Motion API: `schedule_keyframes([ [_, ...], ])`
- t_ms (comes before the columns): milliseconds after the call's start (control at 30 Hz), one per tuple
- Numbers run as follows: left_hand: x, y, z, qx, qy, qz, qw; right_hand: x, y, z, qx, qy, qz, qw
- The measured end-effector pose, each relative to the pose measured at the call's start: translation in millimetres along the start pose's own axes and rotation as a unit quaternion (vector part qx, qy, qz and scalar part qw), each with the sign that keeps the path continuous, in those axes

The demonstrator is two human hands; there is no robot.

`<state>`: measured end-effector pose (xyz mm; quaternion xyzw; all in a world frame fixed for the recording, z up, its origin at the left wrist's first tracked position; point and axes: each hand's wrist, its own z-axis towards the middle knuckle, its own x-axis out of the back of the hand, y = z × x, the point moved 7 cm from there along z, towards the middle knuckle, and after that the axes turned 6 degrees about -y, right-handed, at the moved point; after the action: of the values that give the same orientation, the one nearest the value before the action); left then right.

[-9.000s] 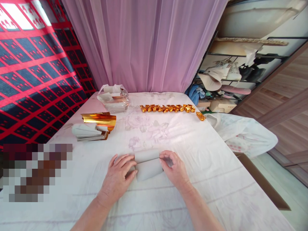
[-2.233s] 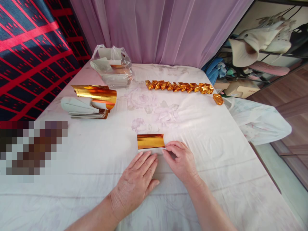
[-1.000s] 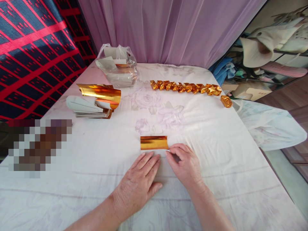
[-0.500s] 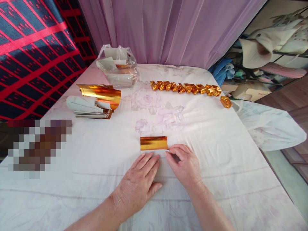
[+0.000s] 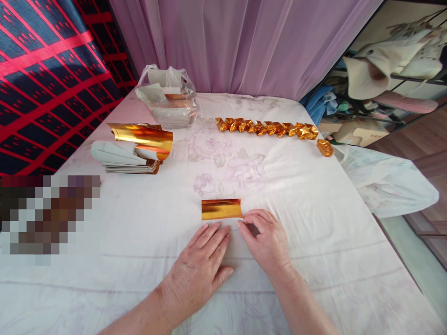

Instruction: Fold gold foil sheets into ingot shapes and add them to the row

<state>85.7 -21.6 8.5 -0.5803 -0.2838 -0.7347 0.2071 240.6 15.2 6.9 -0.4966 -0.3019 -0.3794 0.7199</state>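
Two hands I see: left hand flat, open; right hand pinching gold foil at twelve o'clock.

Far left on the bench, a clear plastic bag holds pale sheets. Nearer, a stack of sheets carries a curled gold foil. Along the far side runs a row of folded gold pieces, one loose piece at its right end.

Left hand lies flat, right hand seemingly pinching.
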Motion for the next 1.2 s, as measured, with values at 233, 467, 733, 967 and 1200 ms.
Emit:
schedule_keyframes([
  [233, -1.9, -0.6, -0.4, 0.0, -0.006, -0.007, 1.0, -0.7, 0.8, -0.1, -0.009, 0.002, -0.004, 1.0],
  [467, -1.4, -0.5, -0.4, 0.001, 0.003, 0.002, 1.0, -1.2, 1.4, -0.2, -0.012, 0.002, -0.006, 1.0],
  [733, -2.9, 0.0, -0.5, -0.013, -0.014, 0.015, 1.0, -2.1, 1.6, -0.6, -0.026, -0.004, -0.013, 1.0],
  [967, -2.0, -1.4, -0.9, -0.014, -0.015, 0.027, 0.999, -1.9, 3.2, -1.1, -0.038, -0.004, -0.008, 0.999],
  [1200, -3.5, -1.4, -1.6, -0.01, -0.02, 0.018, 1.0, -1.0, 2.6, -0.7, -0.038, -0.009, 0.001, 0.999],
])
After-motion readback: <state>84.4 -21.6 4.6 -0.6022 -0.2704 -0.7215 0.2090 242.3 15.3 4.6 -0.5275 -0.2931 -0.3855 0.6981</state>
